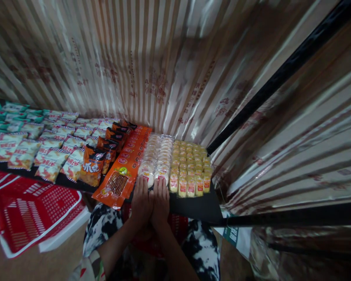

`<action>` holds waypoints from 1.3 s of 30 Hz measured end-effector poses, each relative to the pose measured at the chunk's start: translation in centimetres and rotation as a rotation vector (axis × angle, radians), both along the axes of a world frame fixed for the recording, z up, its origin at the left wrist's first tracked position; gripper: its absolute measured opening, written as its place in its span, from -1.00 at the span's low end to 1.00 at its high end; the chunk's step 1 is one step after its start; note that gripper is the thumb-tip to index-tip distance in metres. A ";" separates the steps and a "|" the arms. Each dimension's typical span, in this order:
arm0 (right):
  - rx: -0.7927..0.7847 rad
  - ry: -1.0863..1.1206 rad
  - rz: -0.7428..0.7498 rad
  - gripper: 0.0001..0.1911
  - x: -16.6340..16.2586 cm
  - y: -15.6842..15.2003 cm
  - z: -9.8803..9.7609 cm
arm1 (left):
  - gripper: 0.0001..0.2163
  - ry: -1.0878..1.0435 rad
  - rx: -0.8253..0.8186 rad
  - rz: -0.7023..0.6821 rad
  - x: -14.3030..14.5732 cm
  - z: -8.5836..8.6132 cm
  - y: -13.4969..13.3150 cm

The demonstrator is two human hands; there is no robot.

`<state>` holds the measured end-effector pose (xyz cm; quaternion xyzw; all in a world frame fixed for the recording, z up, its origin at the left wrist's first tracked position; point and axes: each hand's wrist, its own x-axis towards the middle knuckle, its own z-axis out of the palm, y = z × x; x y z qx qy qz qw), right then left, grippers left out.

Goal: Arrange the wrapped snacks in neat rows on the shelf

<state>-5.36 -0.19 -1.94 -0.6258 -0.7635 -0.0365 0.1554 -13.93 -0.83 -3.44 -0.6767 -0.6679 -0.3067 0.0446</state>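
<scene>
White round packs (149, 156) sit in two rows on the black shelf (199, 207), between orange packs (134, 150) and yellow packs (190, 166). Left hand (142, 200): open, fingers straight and close together, tips on the front of the left row. Right hand (160, 200): same pose, tips on the front of the right row. Hands side by side, touching along inner edges. Striped sheet (134, 50) hangs behind; red basket (38, 208) lower left, below shelf level.
</scene>
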 end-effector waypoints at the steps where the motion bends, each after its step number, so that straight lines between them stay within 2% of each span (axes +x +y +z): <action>1: -0.002 -0.002 0.003 -0.43 0.0 -0.1 0.2 | -0.46 0.016 -0.003 -0.002 0.0 0.3 -0.1; 8: -0.026 0.001 0.019 -0.43 0.0 -0.3 1.1 | -0.53 0.145 -0.035 -0.138 -0.9 2.1 -0.5; 16: -0.036 0.016 0.017 -0.42 -0.1 -0.3 1.3 | -0.60 0.059 0.046 -0.062 -1.5 1.2 0.0; 27: -0.043 0.014 0.003 -0.41 -0.2 -0.1 0.9 | -0.61 0.094 -0.007 -0.170 -1.6 1.4 -0.1; 35: -0.037 0.006 0.018 -0.41 0.0 -0.2 0.8 | -0.67 0.127 -0.046 -0.169 -1.5 2.5 -0.4; 39: -0.040 -0.002 0.007 -0.42 -0.1 -0.2 0.9 | -0.67 0.150 -0.034 -0.204 -1.5 2.5 -0.2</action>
